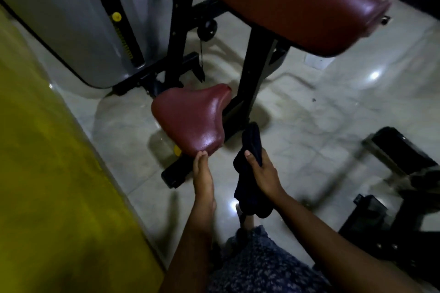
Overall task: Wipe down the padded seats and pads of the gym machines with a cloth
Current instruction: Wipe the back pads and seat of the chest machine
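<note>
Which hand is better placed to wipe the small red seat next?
Right. The right hand holds the dark cloth just beside the seat. The left hand has no cloth; its straight fingertips only touch the seat's near edge.

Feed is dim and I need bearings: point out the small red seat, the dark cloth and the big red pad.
small red seat (190, 114): head view, middle of its top surface.
dark cloth (253, 140): head view, its upper fold.
big red pad (285, 2): head view, middle of its upper face.
</note>
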### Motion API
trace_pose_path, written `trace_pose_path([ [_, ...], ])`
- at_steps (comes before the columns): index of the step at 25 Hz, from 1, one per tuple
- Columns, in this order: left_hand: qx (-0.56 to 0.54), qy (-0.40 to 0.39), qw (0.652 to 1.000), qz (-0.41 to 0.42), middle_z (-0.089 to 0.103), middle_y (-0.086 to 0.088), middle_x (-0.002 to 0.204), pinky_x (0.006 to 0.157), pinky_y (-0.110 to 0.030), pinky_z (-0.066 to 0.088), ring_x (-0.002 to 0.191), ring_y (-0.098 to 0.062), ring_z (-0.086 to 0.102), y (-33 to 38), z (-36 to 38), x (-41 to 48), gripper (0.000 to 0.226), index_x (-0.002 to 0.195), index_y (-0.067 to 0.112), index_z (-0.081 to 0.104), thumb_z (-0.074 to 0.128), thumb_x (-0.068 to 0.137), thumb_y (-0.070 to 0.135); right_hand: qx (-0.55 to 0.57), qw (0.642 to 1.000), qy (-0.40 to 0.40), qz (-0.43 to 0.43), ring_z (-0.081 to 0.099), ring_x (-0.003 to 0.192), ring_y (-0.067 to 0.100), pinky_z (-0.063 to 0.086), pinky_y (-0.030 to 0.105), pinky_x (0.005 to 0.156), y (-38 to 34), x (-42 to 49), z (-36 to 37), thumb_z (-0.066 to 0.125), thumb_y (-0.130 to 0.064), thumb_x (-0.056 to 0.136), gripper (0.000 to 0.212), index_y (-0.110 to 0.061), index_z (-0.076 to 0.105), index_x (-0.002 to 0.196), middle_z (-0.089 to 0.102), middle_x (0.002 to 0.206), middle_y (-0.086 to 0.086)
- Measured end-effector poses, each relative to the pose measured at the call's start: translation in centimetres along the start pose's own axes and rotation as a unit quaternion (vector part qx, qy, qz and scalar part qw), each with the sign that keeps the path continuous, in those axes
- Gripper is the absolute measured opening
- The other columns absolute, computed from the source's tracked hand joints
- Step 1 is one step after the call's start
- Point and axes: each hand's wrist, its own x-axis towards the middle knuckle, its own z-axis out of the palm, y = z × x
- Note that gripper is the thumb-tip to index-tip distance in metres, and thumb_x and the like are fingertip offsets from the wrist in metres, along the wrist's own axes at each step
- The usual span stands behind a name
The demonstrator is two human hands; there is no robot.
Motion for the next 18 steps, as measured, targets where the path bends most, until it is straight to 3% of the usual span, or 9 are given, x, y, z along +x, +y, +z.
trace_pose_path([
  [5,0.042,-0.149,0.988,0.028,0.038,0.003,0.147,0.103,-0.026,0.025,0.136,-0.014,0.034,1.1,7.5,-3.5,0.041,0.140,0.021,0.040,0.037,0.100,0.028,0.033,0.996,0.082,-0.010,0.058,0.093,0.019,0.046,0.026,0.069,-0.9,-0.9,-8.6,0.045,-0.045,0.094,0.031,-0.030,0.046,0.121,0.060,0.109,0.002],
  [9,0.087,-0.250,0.964,0.037,0.037,0.005,0.149,0.103,-0.025,0.023,0.137,-0.012,0.033,1.9,15.8,-4.7,0.043,0.142,0.022,0.038,0.037,0.100,0.032,0.075,0.980,0.184,-0.003,0.056,0.101,0.020,0.046,0.031,0.079,-1.6,0.5,-16.0,0.045,-0.048,0.093,0.043,-0.030,0.041,0.132,0.057,0.115,-0.004],
  [15,0.147,-0.429,0.889,0.061,0.034,0.008,0.150,0.102,-0.021,0.023,0.137,-0.010,0.032,3.6,31.5,-7.2,0.046,0.144,0.026,0.035,0.033,0.100,0.038,0.155,0.937,0.310,-0.034,0.058,0.105,0.015,0.048,0.032,0.088,-3.2,6.6,-26.8,0.047,-0.047,0.092,0.036,-0.034,0.045,0.126,0.059,0.120,-0.004],
  [18,0.156,-0.454,0.874,0.075,0.036,0.008,0.149,0.101,-0.021,0.022,0.136,-0.009,0.032,5.4,38.7,-7.0,0.047,0.144,0.026,0.035,0.034,0.099,0.040,0.166,0.922,0.349,-0.038,0.056,0.111,0.018,0.047,0.038,0.095,-4.3,9.8,-31.2,0.046,-0.047,0.093,0.039,-0.031,0.045,0.129,0.059,0.122,-0.002],
])
